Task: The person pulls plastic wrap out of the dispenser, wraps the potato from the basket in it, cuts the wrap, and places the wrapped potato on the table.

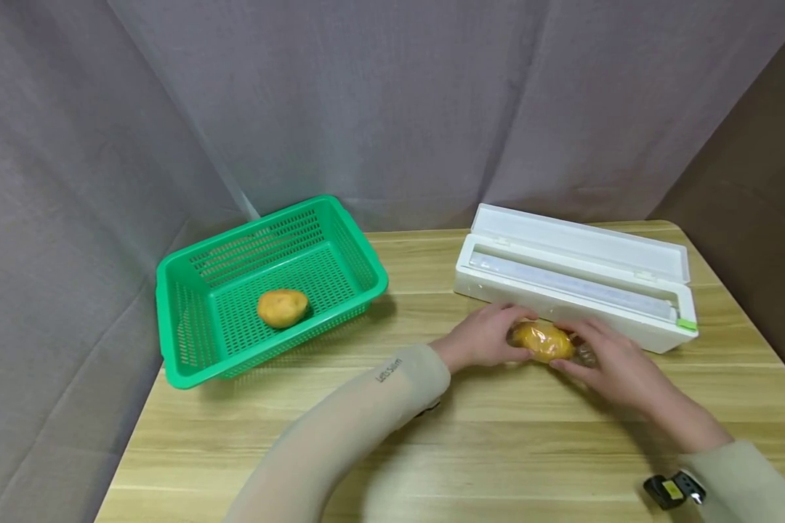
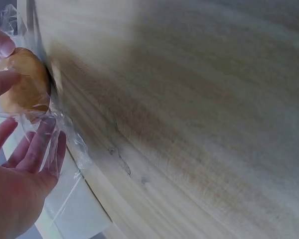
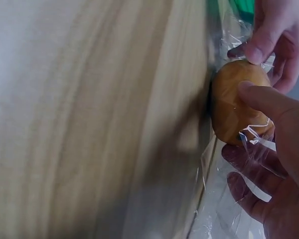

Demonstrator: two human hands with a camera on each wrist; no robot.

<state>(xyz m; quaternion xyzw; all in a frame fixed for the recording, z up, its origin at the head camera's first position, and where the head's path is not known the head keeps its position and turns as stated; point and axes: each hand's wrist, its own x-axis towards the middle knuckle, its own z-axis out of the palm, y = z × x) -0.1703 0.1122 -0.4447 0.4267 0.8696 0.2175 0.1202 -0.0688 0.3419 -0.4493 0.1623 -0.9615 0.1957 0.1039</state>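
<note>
- Left hand [image 1: 487,338] and right hand [image 1: 618,363] are gripping opposite ends of a film-wrapped potato [image 1: 544,341]!
- It's sitting between them, near the white box [image 1: 650,334].
- Another potato [image 1: 283,309] is lying in the green basket [image 1: 164,312].

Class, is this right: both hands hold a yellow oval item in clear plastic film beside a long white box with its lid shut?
No: the head view shows the long white box with its lid open. Left hand and right hand do hold the film-wrapped item.

Fingers [image 1: 515,314] holding wrapped potato [image 1: 543,342], green basket [image 1: 351,250]
</note>
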